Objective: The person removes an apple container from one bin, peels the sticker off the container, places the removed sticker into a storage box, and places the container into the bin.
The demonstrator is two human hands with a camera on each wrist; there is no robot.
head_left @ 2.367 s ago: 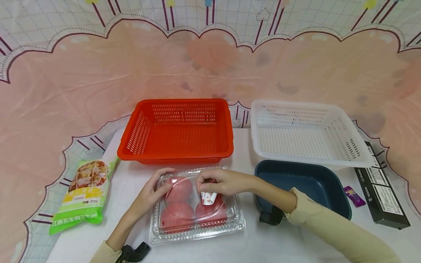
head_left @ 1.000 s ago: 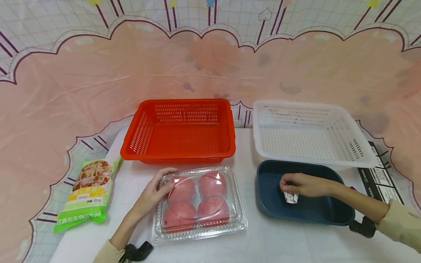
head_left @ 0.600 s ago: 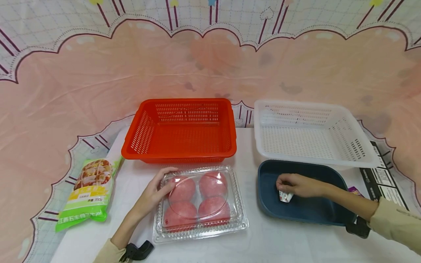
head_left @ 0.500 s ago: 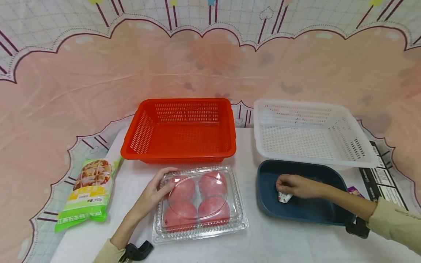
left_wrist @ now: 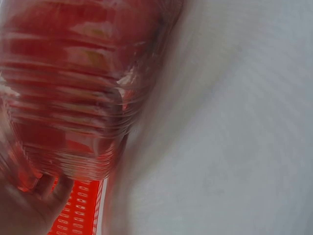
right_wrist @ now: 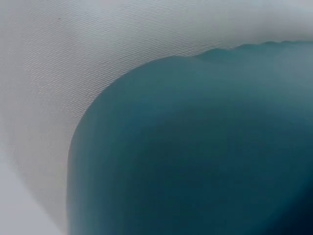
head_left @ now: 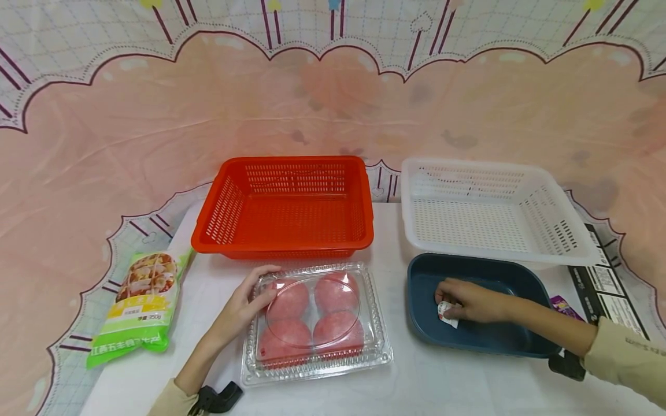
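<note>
At lower right of the head view, the right hand (head_left: 470, 301) reaches into the dark blue tub (head_left: 525, 341), its grip pinching a small white packet (head_left: 446, 309) low against the tub's floor. At lower centre, the left hand (head_left: 244, 306) rests with relaxed fingers on the near-left corner of the clear box (head_left: 314, 320) of four pink buns (head_left: 312, 315) on the desk (head_left: 416, 387).
</note>
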